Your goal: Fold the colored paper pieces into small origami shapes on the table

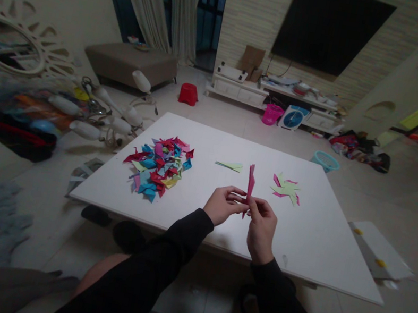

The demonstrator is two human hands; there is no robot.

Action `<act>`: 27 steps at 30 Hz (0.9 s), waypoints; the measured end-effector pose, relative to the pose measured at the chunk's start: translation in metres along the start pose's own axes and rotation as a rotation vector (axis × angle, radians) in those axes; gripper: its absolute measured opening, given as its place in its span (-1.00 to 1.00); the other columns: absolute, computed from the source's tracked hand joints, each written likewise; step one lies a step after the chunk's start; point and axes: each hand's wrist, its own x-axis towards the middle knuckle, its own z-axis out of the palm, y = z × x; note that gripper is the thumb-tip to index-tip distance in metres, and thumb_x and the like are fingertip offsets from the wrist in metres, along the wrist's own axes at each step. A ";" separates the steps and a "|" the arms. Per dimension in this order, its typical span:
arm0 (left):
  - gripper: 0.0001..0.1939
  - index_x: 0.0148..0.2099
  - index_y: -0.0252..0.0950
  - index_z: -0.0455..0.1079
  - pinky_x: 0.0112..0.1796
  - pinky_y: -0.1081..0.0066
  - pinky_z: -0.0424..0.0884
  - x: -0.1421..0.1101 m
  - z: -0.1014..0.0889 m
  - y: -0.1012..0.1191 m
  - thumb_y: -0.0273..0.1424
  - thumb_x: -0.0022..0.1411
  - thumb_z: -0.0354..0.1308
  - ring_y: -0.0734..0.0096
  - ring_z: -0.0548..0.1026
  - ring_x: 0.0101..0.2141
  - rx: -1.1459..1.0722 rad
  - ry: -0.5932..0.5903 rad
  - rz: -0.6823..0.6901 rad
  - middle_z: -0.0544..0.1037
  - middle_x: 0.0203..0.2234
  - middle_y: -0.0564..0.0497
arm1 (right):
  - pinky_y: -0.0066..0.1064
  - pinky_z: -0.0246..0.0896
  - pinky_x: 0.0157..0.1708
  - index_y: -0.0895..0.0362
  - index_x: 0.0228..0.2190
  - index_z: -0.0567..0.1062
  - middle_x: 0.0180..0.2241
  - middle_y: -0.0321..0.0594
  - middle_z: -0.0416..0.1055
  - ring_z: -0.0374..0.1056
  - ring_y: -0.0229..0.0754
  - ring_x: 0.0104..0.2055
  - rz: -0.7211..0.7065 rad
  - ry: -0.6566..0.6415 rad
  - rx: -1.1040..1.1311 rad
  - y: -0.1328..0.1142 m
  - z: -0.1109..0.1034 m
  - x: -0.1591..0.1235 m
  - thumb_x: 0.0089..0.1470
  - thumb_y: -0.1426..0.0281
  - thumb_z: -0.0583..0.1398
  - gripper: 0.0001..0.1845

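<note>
Between my two hands a narrow folded pink paper piece stands upright above the table. My left hand pinches its lower part from the left, while my right hand grips it from the right with thumb and fingers together. Just beyond my left hand lies a slim folded light-green paper piece. To the right rests a pinwheel-like star of green and pink folded paper. A heap of colourful folded paper pieces, red, blue, pink and yellow, covers the left part of the table.
The white table has its near edge just below my hands. Past it on the floor are a red stool, a pink bin and a blue basket. A lamp with several white shades stands by the table's left side.
</note>
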 end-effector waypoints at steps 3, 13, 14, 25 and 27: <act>-0.51 -0.16 -0.41 0.41 -0.37 0.40 0.49 0.001 0.000 0.000 -0.45 -0.14 0.53 0.34 0.61 -0.45 -0.032 -0.008 -0.005 0.61 -0.44 -0.07 | -0.39 0.18 -0.39 0.15 -0.40 0.55 -0.45 -0.29 0.46 0.30 -0.25 -0.42 0.002 0.004 0.008 -0.001 0.000 0.001 0.00 0.15 0.36 -0.69; -0.62 -0.22 -0.39 0.39 -0.38 0.37 0.51 0.003 0.001 -0.003 -0.46 -0.05 0.46 0.36 0.59 -0.49 -0.041 0.017 -0.012 0.60 -0.50 -0.05 | -0.41 0.17 -0.42 0.14 -0.39 0.51 -0.39 -0.30 0.44 0.30 -0.27 -0.39 -0.013 0.018 0.032 0.001 -0.001 0.002 0.06 0.15 0.32 -0.71; -0.64 -0.24 -0.39 0.40 -0.39 0.38 0.50 0.003 0.001 -0.003 -0.44 -0.05 0.47 0.35 0.58 -0.50 -0.028 0.016 -0.012 0.60 -0.50 -0.06 | -0.42 0.18 -0.41 0.14 -0.38 0.50 -0.37 -0.28 0.45 0.32 -0.26 -0.36 -0.015 0.016 0.032 0.001 -0.001 0.002 0.07 0.14 0.31 -0.70; -0.65 -0.28 -0.43 0.54 -0.40 0.42 0.46 0.001 0.000 -0.002 -0.35 -0.10 0.50 0.46 0.52 -0.53 0.058 -0.018 0.040 0.59 -0.53 -0.05 | -0.44 0.18 -0.44 0.10 -0.21 0.39 -0.47 -0.42 0.42 0.31 -0.31 -0.47 0.019 0.108 0.152 0.006 -0.003 0.008 -0.16 0.28 0.43 -0.52; -0.68 -0.32 -0.42 0.53 -0.42 0.42 0.44 0.000 -0.002 -0.002 -0.37 -0.11 0.51 0.43 0.53 -0.52 0.097 -0.012 0.021 0.58 -0.56 -0.05 | -0.44 0.17 -0.47 0.12 -0.32 0.41 -0.50 -0.40 0.39 0.28 -0.32 -0.50 0.003 0.099 0.151 0.006 -0.004 0.009 -0.12 0.24 0.41 -0.62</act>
